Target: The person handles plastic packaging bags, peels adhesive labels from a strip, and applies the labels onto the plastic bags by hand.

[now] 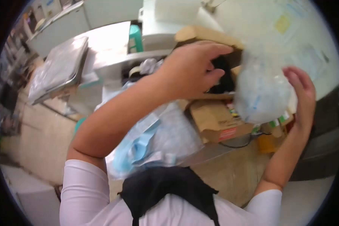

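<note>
A clear plastic bag (258,90) with blue print, smeared by motion, appears between my two hands. My left hand (194,67) is open above a cardboard box (211,116), thumb and fingers apart, with nothing visible in it. Something black (223,77) shows inside the box, partly hidden behind that hand. On the bag's other side, my right hand (303,84) is open with its fingers curved toward the bag. Whether those fingers touch the plastic, I cannot tell. Below my left forearm lies a pile of clear plastic bags with a light-blue packet (141,147).
At the left, a plastic-wrapped flat panel (60,67) rests by a white table (113,39). A green stool (135,37) stands behind. Cables (241,145) and a yellow-orange item (267,144) sit below the box. Sheets with a yellow label (283,24) are at upper right.
</note>
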`<state>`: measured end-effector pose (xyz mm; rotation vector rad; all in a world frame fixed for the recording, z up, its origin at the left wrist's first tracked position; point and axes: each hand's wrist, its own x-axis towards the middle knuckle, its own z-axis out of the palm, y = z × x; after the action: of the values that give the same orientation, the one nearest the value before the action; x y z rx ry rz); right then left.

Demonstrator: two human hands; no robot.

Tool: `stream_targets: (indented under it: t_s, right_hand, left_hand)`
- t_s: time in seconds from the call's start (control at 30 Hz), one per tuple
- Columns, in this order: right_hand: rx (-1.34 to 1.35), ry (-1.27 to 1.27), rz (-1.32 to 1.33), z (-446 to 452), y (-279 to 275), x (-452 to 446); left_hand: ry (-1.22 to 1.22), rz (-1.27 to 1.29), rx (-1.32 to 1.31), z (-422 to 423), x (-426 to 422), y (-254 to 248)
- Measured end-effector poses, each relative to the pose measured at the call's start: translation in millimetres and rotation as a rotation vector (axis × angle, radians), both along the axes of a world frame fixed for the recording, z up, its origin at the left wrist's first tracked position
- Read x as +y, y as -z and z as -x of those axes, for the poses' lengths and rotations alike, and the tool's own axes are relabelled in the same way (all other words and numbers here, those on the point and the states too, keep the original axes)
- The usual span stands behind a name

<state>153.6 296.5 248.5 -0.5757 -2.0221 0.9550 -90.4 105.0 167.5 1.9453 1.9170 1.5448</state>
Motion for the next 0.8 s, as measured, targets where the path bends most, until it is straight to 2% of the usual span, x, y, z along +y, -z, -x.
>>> stream_targets:
  t_s: [0.07,0.1,0.13,0.2,0.23,0.3,0.37,0.47,0.57,0.67,0.77,0.8]
  right_hand:
    - [0.039,-0.184,-0.025,-34.2,42.5,-7.1]
    - [-0.019,-0.269,0.067,-42.1,66.6,-24.2]
    - [-0.075,-0.354,0.155,-41.1,91.4,-43.2]
    - [-0.306,-0.498,0.474,-18.6,133.7,-78.3]
    - [-0.471,-0.460,0.563,-4.8,156.3,-97.7]
    - [-0.652,-0.542,0.502,6.5,219.5,-121.4]
    - [-0.744,-0.631,0.226,17.9,248.1,-145.8]
    - [-0.752,-0.671,0.123,37.0,254.3,-169.0]
    - [-0.760,-0.642,0.153,52.8,259.8,-176.9]
    - [-0.749,-0.676,0.204,62.0,264.8,-179.8]
    - [-0.794,-0.719,0.343,66.7,275.3,-182.8]
    - [-0.776,-0.728,0.320,68.0,279.8,-182.7]
  left_hand:
    - [0.032,0.154,-0.255,28.4,-56.6,25.0]
    - [0.055,0.201,-0.508,35.7,-84.4,39.2]
    - [-0.045,0.197,-0.410,48.2,-109.8,62.2]
    - [-0.219,0.322,-0.511,60.5,-161.7,99.4]
    - [-0.290,0.416,-0.630,53.6,-182.1,105.5]
    - [-0.345,0.534,-0.881,32.9,-214.4,124.3]
    - [-0.298,0.576,-0.774,15.8,-239.2,156.6]
    - [-0.361,0.481,-0.763,-9.6,-258.5,163.9]
    - [-0.578,0.495,-0.713,-17.5,-271.6,163.9]
    - [-0.708,0.644,-0.308,-29.3,-278.6,178.3]
    - [-0.628,0.727,-0.184,-30.7,-274.9,200.3]
    - [-0.611,0.661,-0.246,-27.1,-273.5,207.8]
